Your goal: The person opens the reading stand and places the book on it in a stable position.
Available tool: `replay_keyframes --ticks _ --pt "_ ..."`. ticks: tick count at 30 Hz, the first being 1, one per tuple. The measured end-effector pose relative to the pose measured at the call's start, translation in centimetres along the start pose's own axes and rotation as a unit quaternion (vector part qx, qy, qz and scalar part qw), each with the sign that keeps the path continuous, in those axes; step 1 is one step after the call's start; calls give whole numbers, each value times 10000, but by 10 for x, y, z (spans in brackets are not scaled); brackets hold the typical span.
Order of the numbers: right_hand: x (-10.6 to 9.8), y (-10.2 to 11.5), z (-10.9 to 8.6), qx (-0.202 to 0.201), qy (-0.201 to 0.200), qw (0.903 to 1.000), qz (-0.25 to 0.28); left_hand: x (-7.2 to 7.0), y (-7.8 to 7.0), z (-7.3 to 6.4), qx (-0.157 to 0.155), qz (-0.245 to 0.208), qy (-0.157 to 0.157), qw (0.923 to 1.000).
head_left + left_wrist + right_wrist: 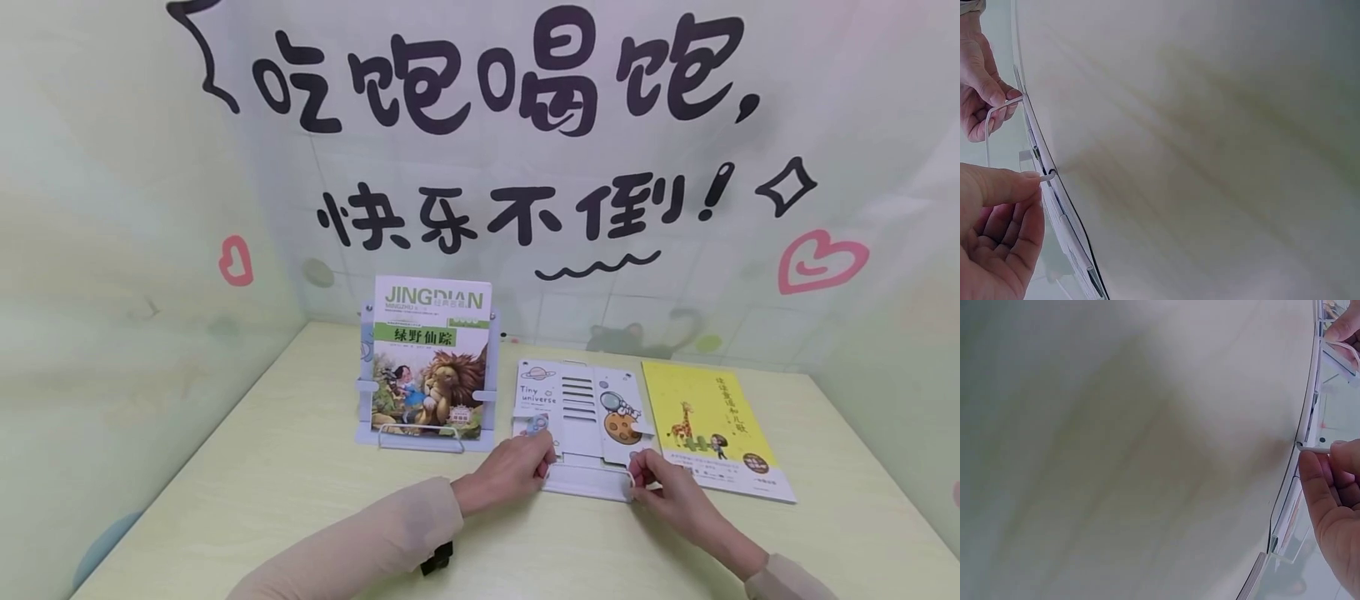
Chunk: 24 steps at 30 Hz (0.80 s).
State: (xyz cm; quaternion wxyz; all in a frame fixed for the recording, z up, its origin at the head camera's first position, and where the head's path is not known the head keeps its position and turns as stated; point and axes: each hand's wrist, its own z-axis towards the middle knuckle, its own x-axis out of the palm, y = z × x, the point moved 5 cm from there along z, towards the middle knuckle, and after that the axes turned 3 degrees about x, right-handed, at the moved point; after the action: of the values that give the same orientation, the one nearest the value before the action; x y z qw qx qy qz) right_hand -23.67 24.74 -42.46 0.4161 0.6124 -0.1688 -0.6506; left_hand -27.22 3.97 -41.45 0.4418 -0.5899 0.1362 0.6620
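Note:
A white book stand (579, 433) printed with a planet, an astronaut and "Tiny universe" lies folded flat on the table. My left hand (517, 463) is at its near left corner and my right hand (675, 493) at its near right corner. Between thumb and fingers, the left hand pinches one end of the stand's white wire bar (988, 140). The right hand pinches the other end, seen close in the right wrist view. The bar is tilted up off the stand's near edge.
To the left, a second stand (364, 387) stands upright, holding a storybook (431, 350) with a lion on its cover. A yellow book (712, 417) lies flat on the right. The table (285, 467) meets a printed backdrop (450, 167) behind.

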Motion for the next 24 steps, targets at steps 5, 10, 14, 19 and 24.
replay_keyframes --ticks 5,10,14,19,24 --pt "0 1 -1 -210 12 9998 0 -1 -2 -1 200 96 -88 9997" --pt "0 2 -3 -459 -6 9989 -75 -2 -4 -1 383 238 -159 9989" --pt "-2 1 -3 -398 -65 9991 -124 -3 -3 1 363 75 -14 9993" --pt "-8 -4 -2 -44 6 10000 -19 -3 9 2 -159 -1478 555 9873" --pt "-23 -18 4 845 -90 9921 924 -8 32 4 -1064 -2966 -86 9490"
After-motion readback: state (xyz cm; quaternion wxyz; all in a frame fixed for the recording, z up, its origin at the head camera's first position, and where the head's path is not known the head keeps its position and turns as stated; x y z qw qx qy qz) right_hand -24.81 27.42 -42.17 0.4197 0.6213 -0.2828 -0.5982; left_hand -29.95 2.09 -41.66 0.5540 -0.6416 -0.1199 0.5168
